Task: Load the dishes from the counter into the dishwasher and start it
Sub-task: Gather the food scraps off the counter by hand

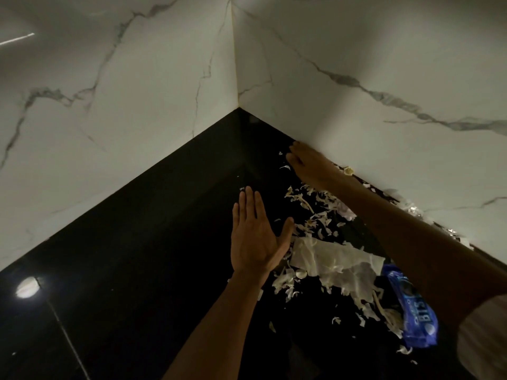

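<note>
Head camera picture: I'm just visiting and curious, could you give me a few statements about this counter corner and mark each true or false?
1. The left hand lies flat with straight fingers on the black counter. True.
2. The right hand holds a plate. False: no dishes are visible; it reaches toward the wall near the corner.
3. Pale scraps litter the counter. True.
4. The blue wrapper lies left of the left hand. False: it lies to the right, under the right arm.

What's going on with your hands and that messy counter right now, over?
Left hand open, flat at the scraps. Right hand reaching by the wall, grip unclear. No dishes seen; blue wrapper and paper on counter.
</note>
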Demonstrator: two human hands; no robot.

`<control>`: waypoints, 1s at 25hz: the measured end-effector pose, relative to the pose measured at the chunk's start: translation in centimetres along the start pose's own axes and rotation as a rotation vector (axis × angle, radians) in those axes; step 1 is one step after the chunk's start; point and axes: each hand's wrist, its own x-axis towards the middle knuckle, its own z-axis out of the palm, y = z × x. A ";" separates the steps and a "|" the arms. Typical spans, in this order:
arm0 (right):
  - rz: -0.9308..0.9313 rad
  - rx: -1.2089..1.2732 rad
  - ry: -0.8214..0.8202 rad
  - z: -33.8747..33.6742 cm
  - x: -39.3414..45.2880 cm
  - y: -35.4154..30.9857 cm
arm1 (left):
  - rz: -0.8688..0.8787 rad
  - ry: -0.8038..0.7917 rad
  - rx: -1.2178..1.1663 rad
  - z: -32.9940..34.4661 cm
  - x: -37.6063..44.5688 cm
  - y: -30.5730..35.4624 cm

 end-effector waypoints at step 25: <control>-0.261 0.483 -0.310 1.2 1.5 -2.7 | -0.005 0.007 0.000 0.1 0.2 0.0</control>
